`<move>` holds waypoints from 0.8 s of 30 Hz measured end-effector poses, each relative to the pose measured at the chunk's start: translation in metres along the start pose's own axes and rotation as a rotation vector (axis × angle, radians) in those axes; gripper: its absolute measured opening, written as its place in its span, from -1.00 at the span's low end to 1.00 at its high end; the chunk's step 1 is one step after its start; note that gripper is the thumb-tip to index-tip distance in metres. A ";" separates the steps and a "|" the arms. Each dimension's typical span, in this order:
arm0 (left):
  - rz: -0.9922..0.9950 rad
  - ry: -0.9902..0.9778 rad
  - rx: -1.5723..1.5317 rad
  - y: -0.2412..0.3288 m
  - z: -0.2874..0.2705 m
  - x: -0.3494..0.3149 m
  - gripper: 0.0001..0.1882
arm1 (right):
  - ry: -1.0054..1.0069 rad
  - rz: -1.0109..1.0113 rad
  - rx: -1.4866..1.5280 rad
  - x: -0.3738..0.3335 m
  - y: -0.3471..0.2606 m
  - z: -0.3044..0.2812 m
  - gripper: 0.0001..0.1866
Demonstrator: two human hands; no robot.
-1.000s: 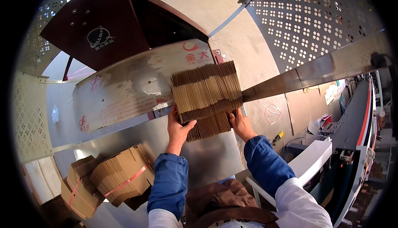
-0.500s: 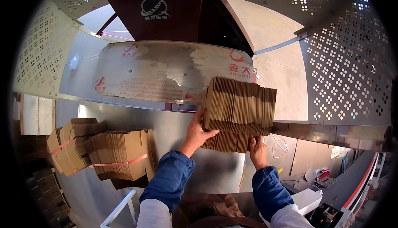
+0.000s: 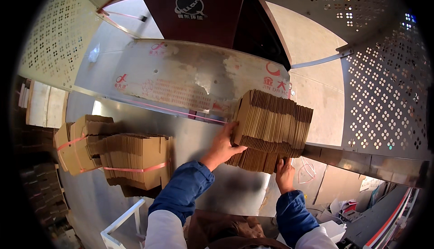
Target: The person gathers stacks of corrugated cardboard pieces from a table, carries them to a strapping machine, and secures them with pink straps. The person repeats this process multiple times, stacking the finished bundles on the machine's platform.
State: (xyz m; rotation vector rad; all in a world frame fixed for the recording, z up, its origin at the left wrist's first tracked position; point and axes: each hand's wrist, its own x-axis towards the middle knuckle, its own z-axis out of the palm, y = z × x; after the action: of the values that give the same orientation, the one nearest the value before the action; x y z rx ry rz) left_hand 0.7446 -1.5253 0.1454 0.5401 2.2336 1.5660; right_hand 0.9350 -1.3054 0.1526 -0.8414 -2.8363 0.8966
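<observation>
A thick stack of folded brown cardboard pieces (image 3: 273, 124) stands on edge on the metal tabletop (image 3: 212, 199), right of the middle. My left hand (image 3: 224, 147) grips its left end, thumb along the near side and fingers partly hidden behind the end piece. At the near right lower corner, my right hand (image 3: 285, 175) holds the stack with bent fingers, whose tips are partly out of sight. A thin pink strap (image 3: 174, 111) stretches along the near edge of the printed metal panel (image 3: 176, 75) and reaches the stack's left end.
Two cardboard bundles (image 3: 135, 158) bound with pink straps lie at the left. A dark red machine housing (image 3: 194, 14) rises at the back. Perforated metal guards (image 3: 384, 90) curve around both sides. A white frame (image 3: 120, 224) stands at the near left.
The pink strap now shows along the panel's near edge, where none was visible before. The whole view has shifted and tilted slightly; both hands keep their places on the stack.
</observation>
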 end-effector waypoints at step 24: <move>0.011 -0.006 -0.032 0.009 0.004 0.004 -0.04 | 0.015 0.035 0.007 0.003 -0.006 0.000 -0.78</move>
State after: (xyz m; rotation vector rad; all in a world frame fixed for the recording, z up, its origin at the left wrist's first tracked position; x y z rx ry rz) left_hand 0.7434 -1.5176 0.1522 0.5474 2.2008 1.6010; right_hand 0.9294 -1.3083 0.1558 -0.8957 -2.8123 0.8998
